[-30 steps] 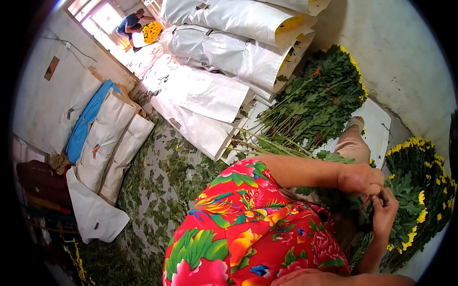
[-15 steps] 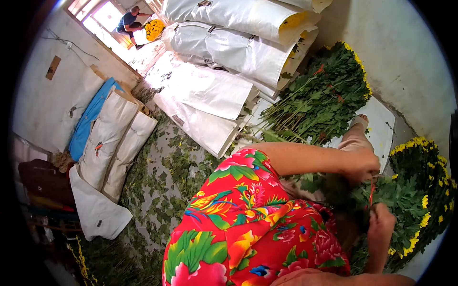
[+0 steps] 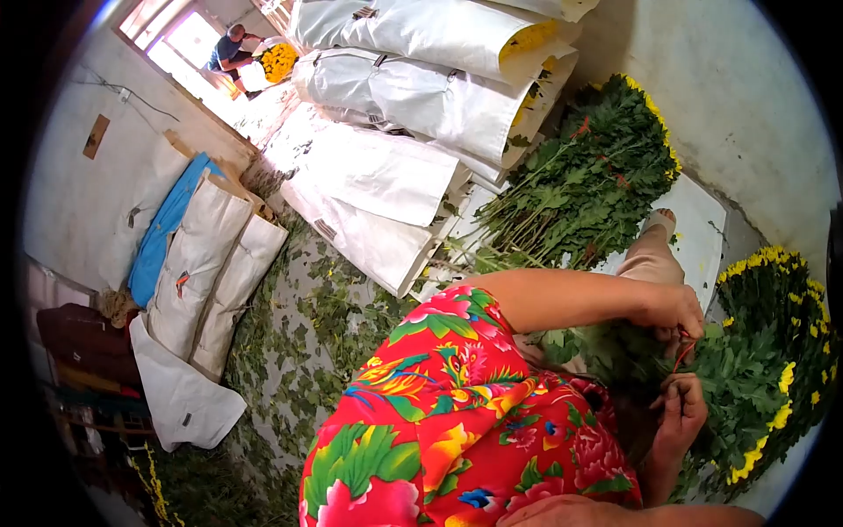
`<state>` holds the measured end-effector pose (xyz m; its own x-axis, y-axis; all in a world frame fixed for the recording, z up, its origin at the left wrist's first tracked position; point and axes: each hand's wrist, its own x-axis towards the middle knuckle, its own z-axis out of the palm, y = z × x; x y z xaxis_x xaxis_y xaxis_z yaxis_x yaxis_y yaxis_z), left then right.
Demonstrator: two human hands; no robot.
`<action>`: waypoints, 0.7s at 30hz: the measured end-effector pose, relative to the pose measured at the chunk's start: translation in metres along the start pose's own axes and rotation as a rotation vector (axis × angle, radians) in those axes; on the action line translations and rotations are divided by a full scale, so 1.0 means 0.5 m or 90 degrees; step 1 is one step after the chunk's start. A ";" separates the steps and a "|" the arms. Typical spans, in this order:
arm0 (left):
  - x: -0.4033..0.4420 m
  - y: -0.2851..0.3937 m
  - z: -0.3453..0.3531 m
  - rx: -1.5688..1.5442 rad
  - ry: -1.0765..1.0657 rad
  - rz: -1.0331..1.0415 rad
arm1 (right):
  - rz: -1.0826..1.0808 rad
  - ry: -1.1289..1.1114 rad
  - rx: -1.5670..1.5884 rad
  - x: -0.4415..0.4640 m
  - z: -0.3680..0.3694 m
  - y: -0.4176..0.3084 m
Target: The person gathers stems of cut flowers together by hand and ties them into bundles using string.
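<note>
Hands (image 3: 680, 314) — red string (image 3: 684, 353) between them

Head-worn view, forward and down, tilted

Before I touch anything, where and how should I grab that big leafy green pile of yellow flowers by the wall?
Probably round the long green stems, coming from the picture's lower left. The leafy green pile of yellow flowers lies with its stem ends pointing that way, while the bright yellow blossoms face the pale wall and could bruise if squeezed.
</note>
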<state>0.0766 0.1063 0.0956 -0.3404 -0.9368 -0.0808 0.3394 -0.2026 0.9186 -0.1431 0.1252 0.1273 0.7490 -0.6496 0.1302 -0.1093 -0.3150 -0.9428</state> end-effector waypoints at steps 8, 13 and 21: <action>0.017 -0.050 0.018 -0.033 0.145 0.079 | -0.035 -0.045 -0.230 -0.011 -0.035 -0.029; 0.023 -0.089 0.000 -0.165 0.124 -0.017 | 0.046 -0.031 -0.103 -0.035 -0.051 0.020; -0.004 -0.044 0.047 -0.047 -0.111 0.130 | 0.043 0.044 -0.074 0.002 -0.073 -0.069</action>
<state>0.0492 0.1192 0.0845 -0.4025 -0.8982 0.1768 0.4770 -0.0409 0.8779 -0.1621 0.1102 0.1712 0.6905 -0.7174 0.0924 -0.2358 -0.3440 -0.9089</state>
